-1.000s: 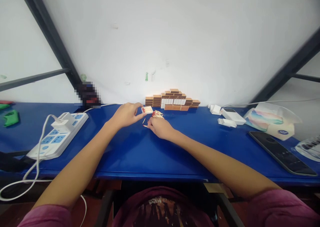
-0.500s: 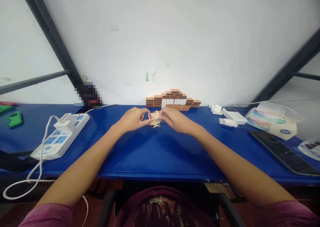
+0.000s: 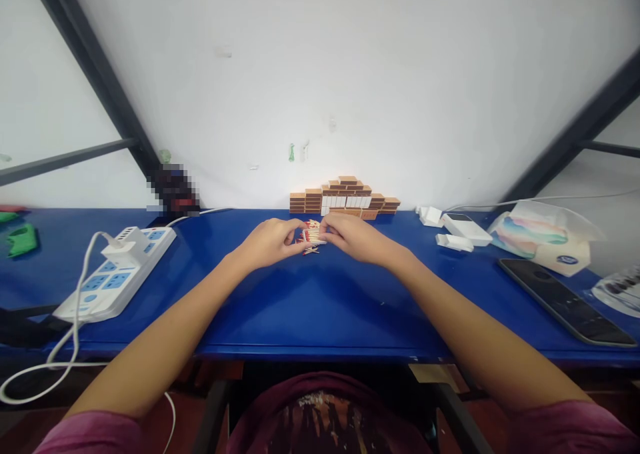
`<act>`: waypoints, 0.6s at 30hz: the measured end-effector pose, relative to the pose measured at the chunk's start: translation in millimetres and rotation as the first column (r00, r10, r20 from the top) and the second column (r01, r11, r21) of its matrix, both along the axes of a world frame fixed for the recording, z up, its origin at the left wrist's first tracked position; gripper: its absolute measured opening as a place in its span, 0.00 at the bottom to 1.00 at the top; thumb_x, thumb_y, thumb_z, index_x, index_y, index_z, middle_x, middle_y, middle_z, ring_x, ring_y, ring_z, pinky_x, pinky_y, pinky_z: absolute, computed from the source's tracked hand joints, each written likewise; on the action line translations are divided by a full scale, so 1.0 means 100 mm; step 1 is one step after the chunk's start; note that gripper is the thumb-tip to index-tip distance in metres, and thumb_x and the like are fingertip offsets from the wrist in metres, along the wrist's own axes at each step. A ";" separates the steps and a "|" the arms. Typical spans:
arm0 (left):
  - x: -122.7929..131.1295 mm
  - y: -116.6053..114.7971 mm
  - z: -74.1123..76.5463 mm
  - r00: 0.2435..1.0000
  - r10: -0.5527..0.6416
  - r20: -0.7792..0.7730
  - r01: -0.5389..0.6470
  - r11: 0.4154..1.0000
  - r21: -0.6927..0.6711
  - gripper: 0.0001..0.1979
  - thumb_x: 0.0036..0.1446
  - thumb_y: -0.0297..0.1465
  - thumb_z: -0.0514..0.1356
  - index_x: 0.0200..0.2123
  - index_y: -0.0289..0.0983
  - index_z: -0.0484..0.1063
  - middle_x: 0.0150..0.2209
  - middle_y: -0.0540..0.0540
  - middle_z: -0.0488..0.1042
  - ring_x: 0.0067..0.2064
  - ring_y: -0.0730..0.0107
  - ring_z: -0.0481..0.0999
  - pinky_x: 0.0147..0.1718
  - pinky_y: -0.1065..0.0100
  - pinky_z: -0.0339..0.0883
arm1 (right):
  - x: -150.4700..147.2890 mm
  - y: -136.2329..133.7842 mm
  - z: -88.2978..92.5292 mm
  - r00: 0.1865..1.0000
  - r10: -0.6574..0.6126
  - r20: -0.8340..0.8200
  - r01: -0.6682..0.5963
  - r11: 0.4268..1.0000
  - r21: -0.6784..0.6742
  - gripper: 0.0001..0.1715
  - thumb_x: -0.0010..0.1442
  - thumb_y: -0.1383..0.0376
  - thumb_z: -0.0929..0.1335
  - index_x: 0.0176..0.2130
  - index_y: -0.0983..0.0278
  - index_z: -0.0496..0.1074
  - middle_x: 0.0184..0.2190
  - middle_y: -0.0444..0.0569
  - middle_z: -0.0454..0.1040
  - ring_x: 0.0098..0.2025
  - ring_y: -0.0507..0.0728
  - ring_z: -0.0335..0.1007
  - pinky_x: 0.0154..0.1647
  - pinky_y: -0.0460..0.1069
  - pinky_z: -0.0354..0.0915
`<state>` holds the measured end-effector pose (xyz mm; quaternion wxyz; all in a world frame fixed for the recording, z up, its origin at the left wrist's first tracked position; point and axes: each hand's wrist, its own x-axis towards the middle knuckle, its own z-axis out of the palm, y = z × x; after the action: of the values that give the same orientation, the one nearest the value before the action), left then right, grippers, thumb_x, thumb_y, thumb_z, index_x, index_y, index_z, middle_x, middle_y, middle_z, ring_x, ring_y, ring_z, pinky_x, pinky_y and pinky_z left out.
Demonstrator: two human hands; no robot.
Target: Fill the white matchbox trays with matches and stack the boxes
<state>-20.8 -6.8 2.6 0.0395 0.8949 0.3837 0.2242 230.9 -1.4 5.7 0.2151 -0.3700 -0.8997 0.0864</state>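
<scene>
In the head view, a small white matchbox tray (image 3: 316, 237) filled with red-tipped matches is held between my two hands. My left hand (image 3: 270, 243) grips its left end between thumb and forefinger. At the opposite end, my right hand (image 3: 354, 238) has its thumb and fingers closed on the tray, and they hide that edge. Loose matches (image 3: 311, 250) lie on the blue table (image 3: 300, 307) under and around the tray. Just behind stands a stepped stack of brown matchboxes (image 3: 347, 189), with several white trays (image 3: 345, 203) upright in its middle.
To the left is a white power strip (image 3: 120, 271) with a plugged-in adapter and a looping cable (image 3: 75, 334). At the right lie white boxes (image 3: 466, 229), a tissue pack (image 3: 537, 234) and a black phone (image 3: 567, 301). A white wall (image 3: 380, 74) rises behind.
The fingers of my left hand have shifted slightly to the right along the matches at the tray's end. My right hand stays nearly still. The whole view has moved a little.
</scene>
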 end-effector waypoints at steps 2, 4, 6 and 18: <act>0.01 0.00 0.00 1.000 -0.006 -0.001 0.006 1.000 -0.008 0.21 0.68 0.48 0.60 0.50 0.37 0.77 0.26 0.52 0.72 0.25 0.73 0.66 0.27 0.68 0.50 | 0.00 0.00 0.00 1.000 0.006 -0.011 -0.006 1.000 0.001 0.07 0.72 0.65 0.65 0.40 0.64 0.70 0.38 0.50 0.74 0.35 0.55 0.65 0.37 0.48 0.55; 0.01 -0.01 0.01 1.000 -0.010 0.003 0.010 1.000 -0.017 0.21 0.68 0.48 0.60 0.51 0.38 0.77 0.26 0.52 0.72 0.25 0.72 0.67 0.28 0.68 0.51 | -0.01 -0.01 0.01 0.999 0.003 -0.049 -0.002 1.000 0.013 0.08 0.72 0.63 0.65 0.41 0.64 0.70 0.37 0.49 0.74 0.34 0.55 0.64 0.37 0.48 0.55; -0.01 0.00 0.02 1.000 0.001 0.004 -0.001 1.000 -0.023 0.20 0.68 0.47 0.60 0.53 0.38 0.76 0.26 0.53 0.73 0.25 0.72 0.68 0.28 0.69 0.52 | 0.00 0.00 0.02 0.995 -0.006 -0.103 0.010 0.999 0.041 0.09 0.73 0.62 0.64 0.42 0.64 0.71 0.35 0.48 0.73 0.34 0.55 0.64 0.37 0.49 0.55; -0.22 0.17 0.05 0.973 0.222 -0.059 -0.217 0.973 0.082 0.20 0.68 0.45 0.62 0.55 0.37 0.75 0.26 0.50 0.75 0.27 0.68 0.70 0.29 0.68 0.52 | -0.17 0.07 -0.33 0.998 0.019 0.067 -0.017 0.999 -0.031 0.06 0.69 0.66 0.71 0.38 0.65 0.73 0.38 0.50 0.76 0.37 0.55 0.67 0.37 0.47 0.56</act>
<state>-42.7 10.2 7.7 -0.0323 0.8550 0.4726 0.2110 214.4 5.3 -27.3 0.1780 -0.3678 -0.9083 0.0895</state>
